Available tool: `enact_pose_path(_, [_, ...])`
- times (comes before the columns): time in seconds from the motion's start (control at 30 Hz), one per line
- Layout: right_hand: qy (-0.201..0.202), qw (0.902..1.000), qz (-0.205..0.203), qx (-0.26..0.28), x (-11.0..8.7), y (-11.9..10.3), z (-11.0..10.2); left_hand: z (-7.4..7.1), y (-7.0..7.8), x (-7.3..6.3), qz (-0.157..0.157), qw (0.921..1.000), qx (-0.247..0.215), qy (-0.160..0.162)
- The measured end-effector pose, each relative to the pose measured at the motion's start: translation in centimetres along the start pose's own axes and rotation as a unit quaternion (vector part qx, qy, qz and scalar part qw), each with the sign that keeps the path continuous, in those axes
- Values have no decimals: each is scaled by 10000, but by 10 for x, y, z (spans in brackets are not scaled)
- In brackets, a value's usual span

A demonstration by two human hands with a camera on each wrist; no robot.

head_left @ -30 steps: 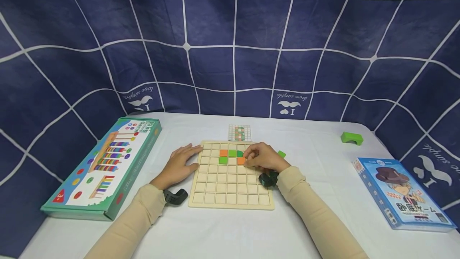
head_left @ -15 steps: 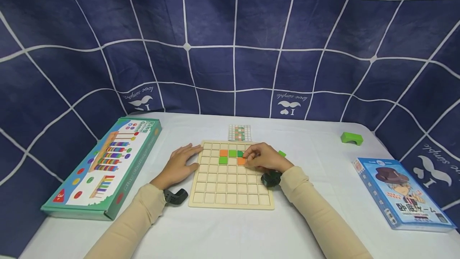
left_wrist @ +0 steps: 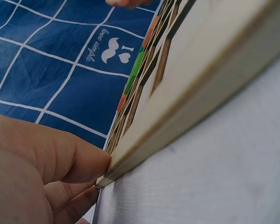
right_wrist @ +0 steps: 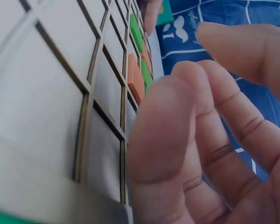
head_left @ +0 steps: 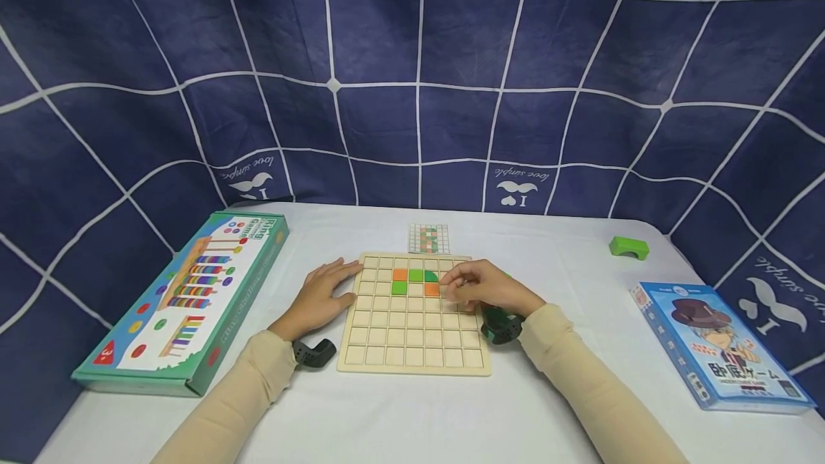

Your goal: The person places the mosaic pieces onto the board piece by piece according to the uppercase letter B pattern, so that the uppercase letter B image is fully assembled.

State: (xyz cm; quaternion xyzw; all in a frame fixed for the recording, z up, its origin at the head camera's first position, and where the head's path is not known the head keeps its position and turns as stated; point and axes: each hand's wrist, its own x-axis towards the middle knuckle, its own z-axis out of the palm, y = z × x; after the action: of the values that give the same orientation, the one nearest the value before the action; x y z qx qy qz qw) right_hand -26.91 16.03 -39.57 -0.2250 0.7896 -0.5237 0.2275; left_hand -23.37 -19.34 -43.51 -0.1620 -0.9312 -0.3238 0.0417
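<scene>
A wooden grid board [head_left: 412, 369] lies on the white table. Set in its upper cells are two orange tiles [head_left: 432, 290], two light green tiles [head_left: 399, 288] and a dark green tile [head_left: 430, 276] with one rounded corner. My left hand [head_left: 322, 295] rests at the board's left edge, its fingers extended and its thumb touching the side in the left wrist view. Over the board's right part is my right hand [head_left: 485, 288], fingers loosely bent with nothing between thumb and fingertips in the right wrist view. Light green shows in part behind that hand.
A small printed grid card [head_left: 428, 238] lies behind the board. On the left is a long green ring game box [head_left: 187, 299]; on the right, a blue game box [head_left: 725, 349]. A green arch block [head_left: 629, 248] stands at the back right.
My right hand has drawn back to the right from the dark green tile, leaving it in its cell with the rounded corner visible. My left hand stays at the board's edge.
</scene>
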Motion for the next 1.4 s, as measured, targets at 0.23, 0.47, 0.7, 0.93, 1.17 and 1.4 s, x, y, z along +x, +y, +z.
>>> enact_pose_path(0.23, [96, 9994, -124, 305, -20, 2, -9, 1, 0, 1, -31, 10000, 4, -1])
enact_pose_path(0.47, [401, 9988, -228, 158, -43, 7, -22, 1, 0, 0, -67, 10000, 24, 0])
enact_pose_path(0.7, [692, 9976, 31, 17, -72, 18, -35, 1, 1, 1, -23, 10000, -16, 6])
enact_pose_path(0.93, [855, 9957, 352, -93, -99, 30, -48, 0, 3, 0, -48, 10000, 6, -34])
enact_pose_path(1.17, [976, 9935, 577, -102, -115, 43, -57, -1, 3, -1, -80, 10000, -4, -40])
enact_pose_path(1.4, [1018, 9914, 704, -429, -120, 51, -60, -1, 2, 0, -88, 9999, -49, -45])
